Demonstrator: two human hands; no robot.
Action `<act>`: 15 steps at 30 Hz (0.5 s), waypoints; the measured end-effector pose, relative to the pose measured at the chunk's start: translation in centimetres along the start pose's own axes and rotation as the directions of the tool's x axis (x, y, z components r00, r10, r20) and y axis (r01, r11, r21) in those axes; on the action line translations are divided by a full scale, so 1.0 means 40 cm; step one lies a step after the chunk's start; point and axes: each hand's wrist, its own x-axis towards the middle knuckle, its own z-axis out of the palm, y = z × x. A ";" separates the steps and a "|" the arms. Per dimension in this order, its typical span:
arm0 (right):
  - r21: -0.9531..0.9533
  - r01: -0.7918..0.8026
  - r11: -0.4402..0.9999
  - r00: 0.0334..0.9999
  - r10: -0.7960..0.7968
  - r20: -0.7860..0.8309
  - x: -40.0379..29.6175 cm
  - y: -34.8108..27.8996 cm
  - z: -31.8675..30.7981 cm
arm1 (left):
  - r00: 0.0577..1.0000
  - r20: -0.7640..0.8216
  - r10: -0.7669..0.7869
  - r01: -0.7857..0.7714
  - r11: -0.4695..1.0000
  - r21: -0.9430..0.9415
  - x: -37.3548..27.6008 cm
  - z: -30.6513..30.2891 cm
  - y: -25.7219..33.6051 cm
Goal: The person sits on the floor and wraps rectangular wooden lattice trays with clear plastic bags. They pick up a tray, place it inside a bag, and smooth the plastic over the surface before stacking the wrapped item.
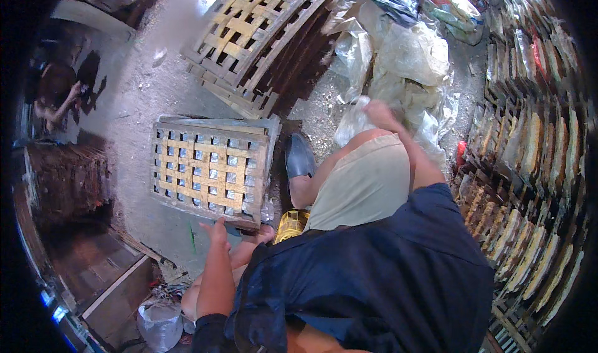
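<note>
My left hand (217,234) is at the near edge of a woven bamboo tray (187,166) with a wooden border. Its fingers are apart, and it holds nothing. That tray lies on a small stack on the floor, with clear plastic showing through its gaps. Out past my knee, my right hand (379,114) is over crumpled clear plastic sheets (411,54). It is blurred, so I cannot tell whether it grips the plastic. A taller stack of similar woven trays (247,23) stands beyond the first one.
Racks of upright slabs (532,152) line the right side. A yellow plastic basket (292,224) is by my legs. At the left are a dark stack (70,180), a wooden box (117,292), and another person (58,91). A filled plastic bag (160,322) sits at lower left.
</note>
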 end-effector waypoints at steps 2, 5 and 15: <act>0.307 0.072 0.949 0.988 -0.027 -0.149 -0.074 -0.226 -0.201 | 0.990 -0.057 0.126 -0.128 0.991 -0.038 -0.080 -0.020 0.045; 0.182 0.393 0.901 0.883 -0.315 -0.348 -0.111 -0.342 -0.465 | 0.922 -0.084 0.379 -0.387 0.912 -0.137 -0.160 -0.007 0.200; 0.504 0.692 0.517 0.720 -0.541 -0.435 -0.385 -0.820 -0.648 | 0.517 0.180 0.837 -0.669 0.526 -0.525 -0.442 0.038 0.633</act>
